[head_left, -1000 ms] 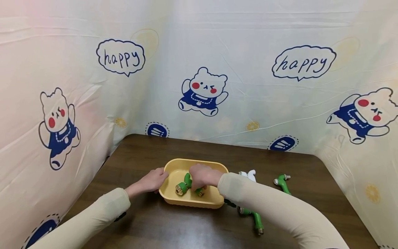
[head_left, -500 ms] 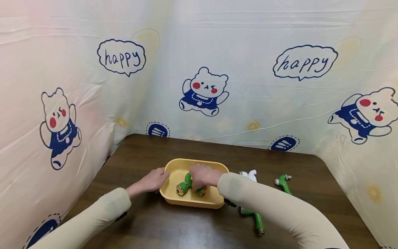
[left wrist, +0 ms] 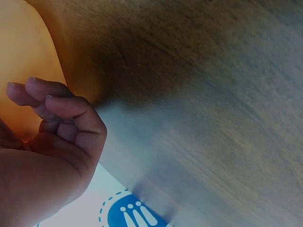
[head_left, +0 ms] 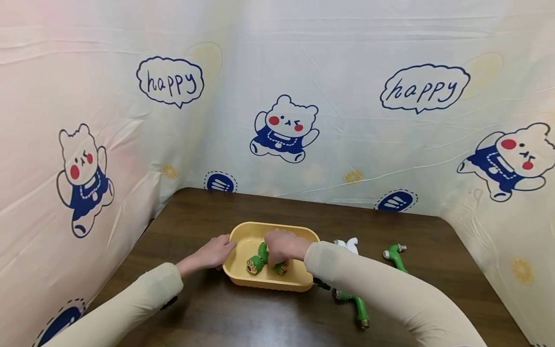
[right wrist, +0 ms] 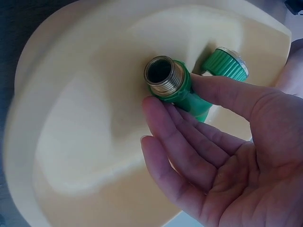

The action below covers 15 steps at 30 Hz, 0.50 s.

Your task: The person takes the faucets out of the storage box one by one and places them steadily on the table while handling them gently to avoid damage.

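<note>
A yellow oval basin (head_left: 299, 282) stands on the dark wooden table. My left hand (head_left: 212, 251) grips its left end, the thumb over the rim and the fingers curled on the outside, as the left wrist view of the hand (left wrist: 66, 137) shows. Inside the basin lies a green pipe fitting (head_left: 257, 264) with a wide ribbed collar (right wrist: 225, 64) and a brass threaded end (right wrist: 165, 75). Reaching in from the right, my right hand (head_left: 284, 246) pinches this fitting between thumb and fingers; in the right wrist view the hand (right wrist: 227, 151) holds it just behind the threads.
Right of the basin lie a white fitting (head_left: 348, 243), a green fitting (head_left: 395, 254) partly behind my right sleeve, and another green fitting (head_left: 360, 311) nearer the front. Patterned cloth (head_left: 342, 120) walls in the table's back and sides.
</note>
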Motion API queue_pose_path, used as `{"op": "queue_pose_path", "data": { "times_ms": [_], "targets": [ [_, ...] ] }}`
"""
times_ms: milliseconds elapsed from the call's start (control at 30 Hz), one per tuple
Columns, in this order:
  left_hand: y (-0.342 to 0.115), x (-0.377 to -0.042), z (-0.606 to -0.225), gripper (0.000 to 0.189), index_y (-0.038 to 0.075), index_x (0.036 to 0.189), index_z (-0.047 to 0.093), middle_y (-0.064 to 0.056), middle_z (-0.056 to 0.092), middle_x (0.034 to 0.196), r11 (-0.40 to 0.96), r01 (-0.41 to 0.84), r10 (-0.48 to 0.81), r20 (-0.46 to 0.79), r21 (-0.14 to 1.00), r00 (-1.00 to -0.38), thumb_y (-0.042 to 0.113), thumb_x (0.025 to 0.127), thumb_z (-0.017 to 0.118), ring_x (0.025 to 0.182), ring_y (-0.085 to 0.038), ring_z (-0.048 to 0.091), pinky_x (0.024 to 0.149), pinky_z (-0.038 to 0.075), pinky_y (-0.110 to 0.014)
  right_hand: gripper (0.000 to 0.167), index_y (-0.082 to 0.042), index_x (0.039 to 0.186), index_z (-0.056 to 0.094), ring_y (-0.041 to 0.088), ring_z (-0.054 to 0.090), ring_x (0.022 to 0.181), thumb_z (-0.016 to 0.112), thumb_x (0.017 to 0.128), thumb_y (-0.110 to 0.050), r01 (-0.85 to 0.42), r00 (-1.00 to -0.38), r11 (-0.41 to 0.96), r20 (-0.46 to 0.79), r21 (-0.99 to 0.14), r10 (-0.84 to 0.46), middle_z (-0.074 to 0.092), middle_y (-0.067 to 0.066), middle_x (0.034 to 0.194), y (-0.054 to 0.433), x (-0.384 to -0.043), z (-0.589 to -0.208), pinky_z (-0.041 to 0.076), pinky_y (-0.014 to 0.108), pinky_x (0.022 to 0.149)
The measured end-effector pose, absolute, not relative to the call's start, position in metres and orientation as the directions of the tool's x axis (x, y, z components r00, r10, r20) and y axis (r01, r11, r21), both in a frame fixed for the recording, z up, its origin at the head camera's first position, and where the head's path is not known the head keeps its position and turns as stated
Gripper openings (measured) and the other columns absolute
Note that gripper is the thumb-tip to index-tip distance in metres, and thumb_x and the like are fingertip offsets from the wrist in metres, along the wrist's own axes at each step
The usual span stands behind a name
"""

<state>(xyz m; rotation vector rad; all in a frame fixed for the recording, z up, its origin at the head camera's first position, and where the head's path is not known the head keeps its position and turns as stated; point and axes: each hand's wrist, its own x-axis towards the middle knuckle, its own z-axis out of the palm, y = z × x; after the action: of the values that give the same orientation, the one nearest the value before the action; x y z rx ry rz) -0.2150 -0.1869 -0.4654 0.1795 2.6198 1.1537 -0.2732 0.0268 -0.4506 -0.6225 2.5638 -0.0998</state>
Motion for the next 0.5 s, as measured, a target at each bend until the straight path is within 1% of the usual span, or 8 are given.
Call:
{"op": "queue_pose_path", "data": {
  "times_ms": [100, 333, 500],
  "targets": [
    [-0.187, -0.215, -0.465, 0.028, 0.001, 0.1, 0.059, -0.01, 0.061, 0.06, 0.672, 0.01, 0.224, -0.19, 0.741, -0.956, 0.016, 0.11, 0.037, 0.042, -0.014, 0.051, 0.041, 0.039, -0.025, 0.019, -0.013, 0.08, 0.065, 0.016, 0.067, 0.046, 0.083, 0.084, -0.015, -0.426, -0.774, 0.888, -0.438, -0.173, -0.457, 0.066, 0.003, 0.071, 0.028, -0.273, -0.453, 0.053, 0.031, 0.046],
    [-0.187, -0.215, -0.466, 0.029, 0.0, 0.103, 0.059, -0.011, 0.061, 0.061, 0.675, 0.008, 0.221, -0.192, 0.738, -0.956, 0.016, 0.11, 0.036, 0.042, -0.014, 0.051, 0.04, 0.039, -0.024, 0.021, -0.011, 0.077, 0.064, 0.016, 0.068, 0.049, 0.084, 0.085, -0.014, -0.437, -0.782, 0.881, -0.408, -0.18, -0.471, 0.066, 0.003, 0.068, 0.03, -0.252, -0.424, 0.051, 0.027, 0.046],
    [-0.187, -0.216, -0.467, 0.029, 0.001, 0.101, 0.059, -0.01, 0.06, 0.06, 0.684, 0.001, 0.212, -0.198, 0.73, -0.957, 0.017, 0.11, 0.036, 0.042, -0.014, 0.051, 0.04, 0.038, -0.024, 0.023, -0.012, 0.074, 0.063, 0.017, 0.071, 0.053, 0.082, 0.086, -0.014, -0.46, -0.781, 0.871, -0.388, -0.173, -0.49, 0.066, 0.002, 0.066, 0.032, -0.249, -0.421, 0.048, 0.025, 0.044]
  ]
}}
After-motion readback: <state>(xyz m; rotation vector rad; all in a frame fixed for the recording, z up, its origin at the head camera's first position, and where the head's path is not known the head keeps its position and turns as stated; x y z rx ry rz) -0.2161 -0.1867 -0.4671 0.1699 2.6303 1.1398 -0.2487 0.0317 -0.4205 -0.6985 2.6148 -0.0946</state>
